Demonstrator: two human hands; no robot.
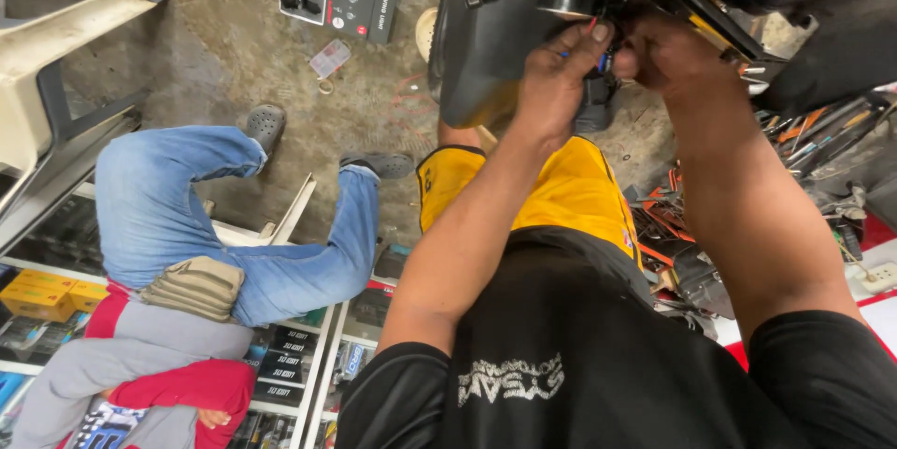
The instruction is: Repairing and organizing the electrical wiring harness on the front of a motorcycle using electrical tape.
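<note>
Hands meet at a black machine part [495,28]: left hand [556,80] pinches a small blue-red piece [598,57], mostly hidden; right hand [668,57] curls beside it, grip unclear. Machine top is cut off.

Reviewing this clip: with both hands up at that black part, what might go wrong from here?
1. Both the left hand and right hand pinch small wires or connectors against the black machine body; a slip might pull a wire loose or drop a small piece.
2. Loose tools crowd the floor beside the right arm, so a dropped piece may be hard to find.
3. A seated person's leg lies close by and might get bumped.
</note>
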